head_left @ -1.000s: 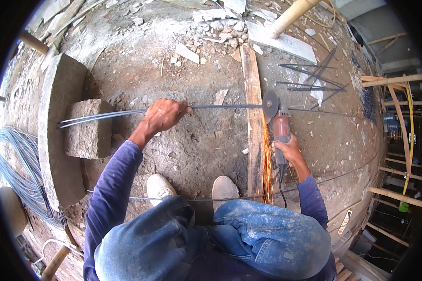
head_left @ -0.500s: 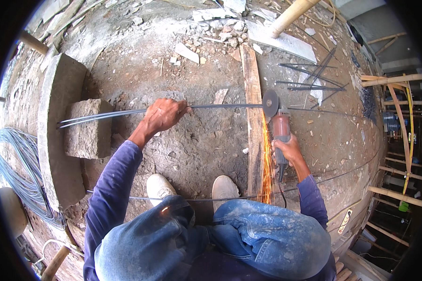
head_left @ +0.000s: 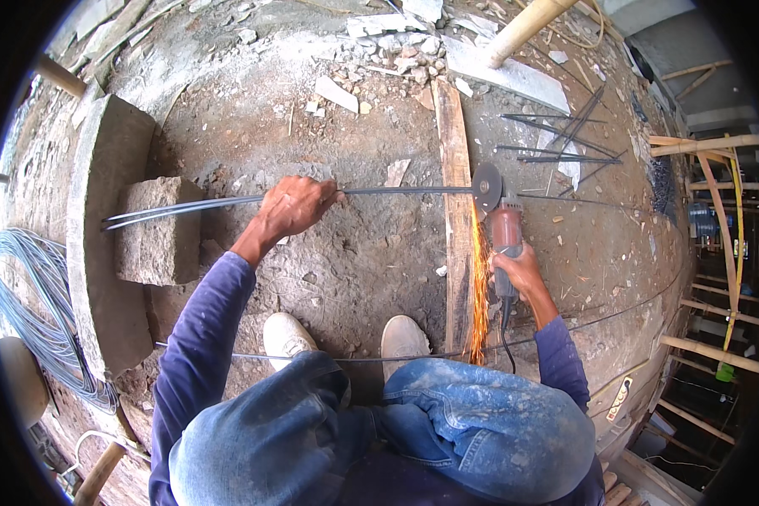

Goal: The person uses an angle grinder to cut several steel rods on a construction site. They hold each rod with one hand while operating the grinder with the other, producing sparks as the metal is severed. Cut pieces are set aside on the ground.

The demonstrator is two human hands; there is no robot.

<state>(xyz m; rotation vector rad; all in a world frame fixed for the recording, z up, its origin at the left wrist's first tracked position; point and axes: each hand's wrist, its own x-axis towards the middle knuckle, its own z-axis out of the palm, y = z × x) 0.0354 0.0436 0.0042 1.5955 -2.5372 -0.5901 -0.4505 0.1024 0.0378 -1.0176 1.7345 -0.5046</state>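
Left hand (head_left: 293,205): curled into a fist around the bundle of thin grey rods (head_left: 409,191), knuckles up; the grip probably steadies the rods against the pull of the wheel.
Right hand (head_left: 521,267): fingers wrapped around the rear body of the angle grinder (head_left: 506,226), which points away from the person, perhaps so that the sparks stream along the forearm's inner side.
Cutting disc (head_left: 487,187): at the rods, by the right edge of the wooden plank (head_left: 454,126); orange sparks (head_left: 479,295) run down the picture toward the knees.
Plank: lies crosswise under the bundle, seemingly to lift it off the soil near the disc.
Rod ends: at left they pass over a rough concrete block (head_left: 164,240) and reach the long concrete beam (head_left: 110,304) behind it, which may act as a stop.
Feet: 2 pale shoes (head_left: 288,336) between the plank and the block; a single long rod (head_left: 363,360) runs across near them.
Nearby stock: a coil of grey rod (head_left: 34,295) beyond the beam; several short dark rods (head_left: 565,152) crisscrossed past the grinder.
Ground (head_left: 346,287): bare, uneven brown earth with pale dust and chips; rubble (head_left: 413,59) toward the top.
Surroundings: a bamboo post (head_left: 527,32) at the top, bamboo framework (head_left: 708,347) over a dark space at right.
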